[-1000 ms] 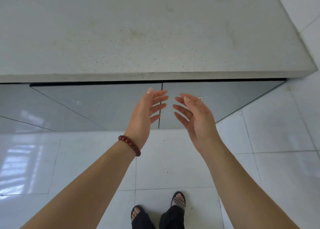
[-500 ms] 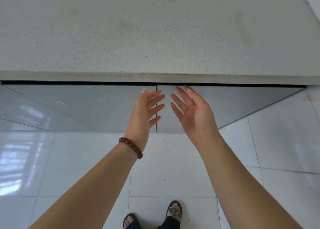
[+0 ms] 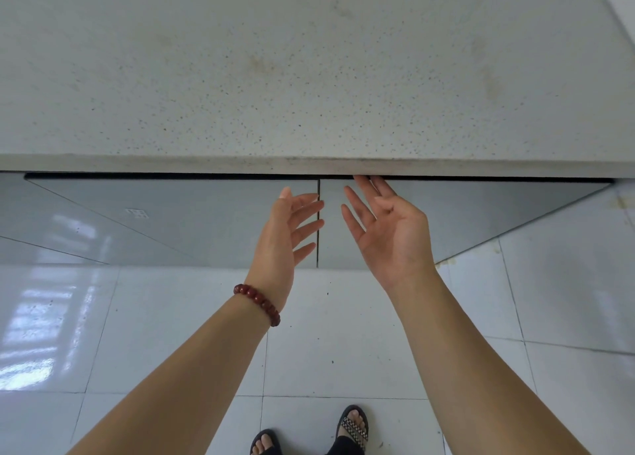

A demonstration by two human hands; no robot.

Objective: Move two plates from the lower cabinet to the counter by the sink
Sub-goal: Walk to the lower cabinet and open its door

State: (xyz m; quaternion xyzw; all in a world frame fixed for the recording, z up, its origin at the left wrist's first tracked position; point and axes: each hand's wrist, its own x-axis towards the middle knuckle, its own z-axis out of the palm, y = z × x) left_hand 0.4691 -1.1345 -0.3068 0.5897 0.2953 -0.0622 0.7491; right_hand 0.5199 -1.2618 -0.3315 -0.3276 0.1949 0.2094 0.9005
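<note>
Head view: speckled pale stone counter fills the far half of the frame, its front edge running left to right; below it sit two closed grey cabinet doors, the left door and the right door, meeting at a dark vertical seam. Glossy white floor tiles occupy the near half.

I read the left hand as empty, fingers spread and loosely curved, hovering just left of the seam. A red bead bracelet sits on that wrist. I read the right hand as empty too, palm up and fingers extended, with the longest fingertips reaching the dark gap under the counter edge at the top of the right door. I cannot tell whether they have purchase on the door.

Task status, as I judge it: no plate is visible; both presumably remain behind the closed doors. No sink is in view. Nothing is completed. Remaining: open the cabinet, lift out two plates, carry them to the counter by the sink.
</note>
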